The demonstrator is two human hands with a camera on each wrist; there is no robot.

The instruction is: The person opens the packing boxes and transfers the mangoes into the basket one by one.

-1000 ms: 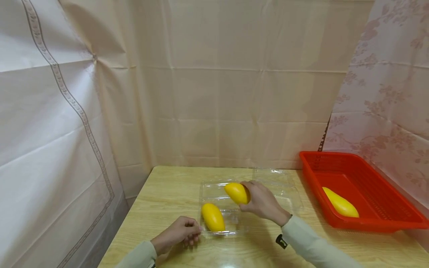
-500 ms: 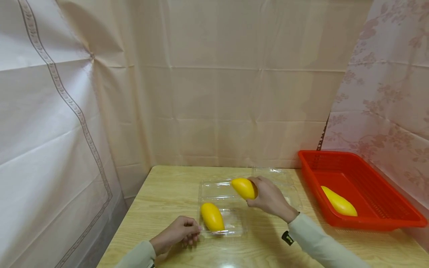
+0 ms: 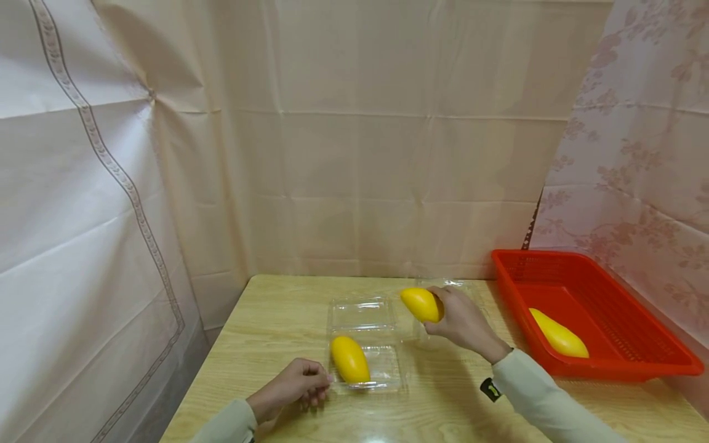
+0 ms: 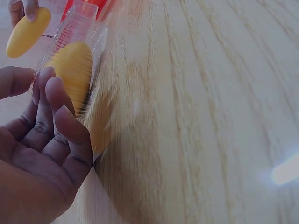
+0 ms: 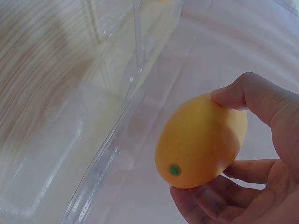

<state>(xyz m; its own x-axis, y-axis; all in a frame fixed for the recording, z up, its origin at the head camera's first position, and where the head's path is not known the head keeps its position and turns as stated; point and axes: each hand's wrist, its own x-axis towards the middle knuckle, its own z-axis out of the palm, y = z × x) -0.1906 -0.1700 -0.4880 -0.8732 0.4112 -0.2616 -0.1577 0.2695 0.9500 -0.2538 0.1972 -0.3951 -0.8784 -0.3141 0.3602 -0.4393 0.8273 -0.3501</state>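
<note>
My right hand (image 3: 465, 320) grips a yellow mango (image 3: 420, 304) above the table, to the right of an open clear plastic clamshell box (image 3: 382, 369). A green stem spot shows on this mango (image 5: 201, 140) in the right wrist view. A second mango (image 3: 350, 360) lies in the near half of the box, at its left side. My left hand (image 3: 293, 384) is at the near left corner of the box. In the left wrist view, the thumb and forefinger of that hand (image 4: 46, 144) pinch the rim of the clear box (image 4: 77, 28).
At the right of the wooden table (image 3: 277, 320) stands a red plastic basket (image 3: 637, 363) with another yellow mango (image 3: 559, 335) inside. Another clear plastic container (image 3: 443, 283) lies behind my right hand, partly hidden by it. Cloth curtains (image 3: 354, 154) hang around the table.
My right hand has carried its mango rightward and slightly farther back, from over the box to beside it. The left hand and the mango in the box have stayed put.
</note>
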